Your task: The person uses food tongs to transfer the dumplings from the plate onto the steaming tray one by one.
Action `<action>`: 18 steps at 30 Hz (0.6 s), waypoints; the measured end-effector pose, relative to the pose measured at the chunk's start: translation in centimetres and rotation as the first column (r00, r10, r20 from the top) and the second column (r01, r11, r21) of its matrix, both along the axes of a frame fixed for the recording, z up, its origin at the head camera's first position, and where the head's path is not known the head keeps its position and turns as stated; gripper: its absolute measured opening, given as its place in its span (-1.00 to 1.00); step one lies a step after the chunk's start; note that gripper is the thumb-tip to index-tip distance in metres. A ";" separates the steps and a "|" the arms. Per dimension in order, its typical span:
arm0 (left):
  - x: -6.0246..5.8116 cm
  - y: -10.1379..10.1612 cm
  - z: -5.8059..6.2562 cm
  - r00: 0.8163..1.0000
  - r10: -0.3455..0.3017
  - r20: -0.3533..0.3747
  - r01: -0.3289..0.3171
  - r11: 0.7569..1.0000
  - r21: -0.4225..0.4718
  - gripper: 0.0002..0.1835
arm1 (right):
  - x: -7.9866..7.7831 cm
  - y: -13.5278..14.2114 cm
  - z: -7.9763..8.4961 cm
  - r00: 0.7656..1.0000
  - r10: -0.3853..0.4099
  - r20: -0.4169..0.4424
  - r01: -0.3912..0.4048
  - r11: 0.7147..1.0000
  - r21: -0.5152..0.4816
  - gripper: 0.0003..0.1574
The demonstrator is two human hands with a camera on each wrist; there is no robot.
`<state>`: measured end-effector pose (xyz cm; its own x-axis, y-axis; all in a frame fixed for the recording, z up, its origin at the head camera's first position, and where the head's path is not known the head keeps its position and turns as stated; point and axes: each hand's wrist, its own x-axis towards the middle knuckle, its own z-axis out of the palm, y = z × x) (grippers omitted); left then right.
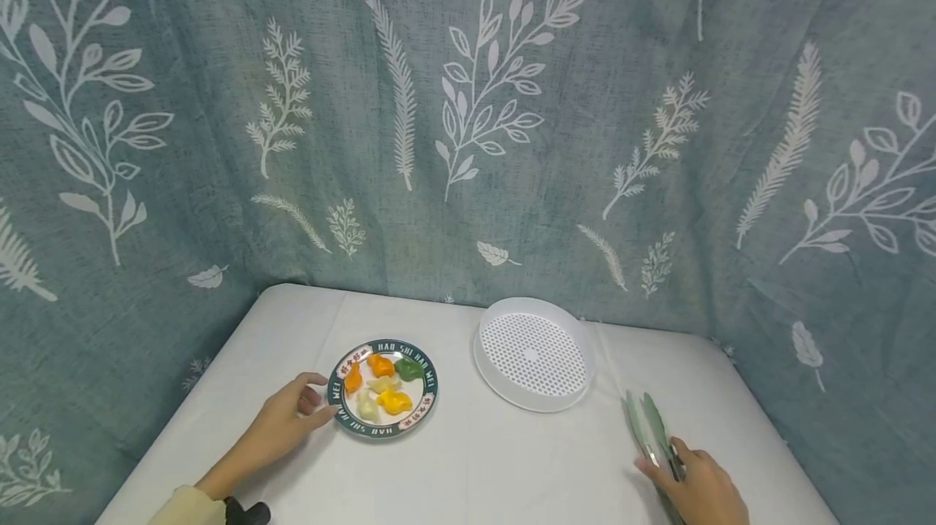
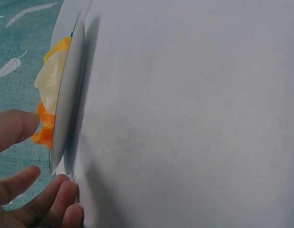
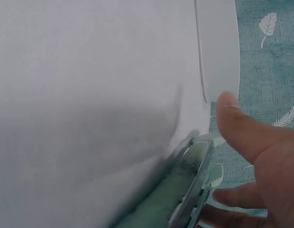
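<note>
My left hand [image 1: 283,418] is at the left rim of a round plate [image 1: 349,419] with a dark green lettered border. Its thumb is by the rim, and the fingers are spread and loosely bent. Several small dumpling-shaped pieces lie on the plate, among them a green one [image 1: 409,369], a yellow one [image 1: 395,402] and an orange one [image 1: 353,379]. On the right, my right hand [image 1: 704,486] straddles metal tongs [image 1: 647,427] with pale green tips. In the right wrist view the thumb stands straight and apart from the tongs, while the fingertips are close to their far side.
A round white steamer tray [image 1: 534,356] with a perforated bottom sits at the back middle of the white table [image 1: 468,476]. Behind and beside the table hangs a teal curtain [image 1: 468,102] with white leaf patterns.
</note>
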<state>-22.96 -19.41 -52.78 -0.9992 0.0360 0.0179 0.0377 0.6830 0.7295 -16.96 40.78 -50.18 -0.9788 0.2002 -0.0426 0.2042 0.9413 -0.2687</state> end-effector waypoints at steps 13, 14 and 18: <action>-0.4 1.1 -0.6 1.000 0.003 0.007 -0.004 1.000 0.023 -0.39 | 0.5 0.3 -0.9 1.000 -0.021 0.019 0.021 0.999 -0.024 -0.03; -0.5 1.1 -0.6 1.000 0.000 0.000 0.000 1.000 0.021 -0.39 | 0.5 0.2 -0.9 1.000 -0.020 0.016 0.020 0.999 -0.030 -0.09; -0.6 1.2 -0.7 1.000 0.001 -0.005 0.000 1.000 0.020 -0.42 | 0.6 0.0 -1.0 0.999 -0.037 0.006 0.037 0.998 -0.047 -0.23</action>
<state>-23.59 -18.24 -53.52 -0.9991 0.0351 0.0235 0.0410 0.6684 0.7427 -16.39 40.82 -51.22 -0.9704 0.2342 -0.0581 0.2405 0.9194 -0.3113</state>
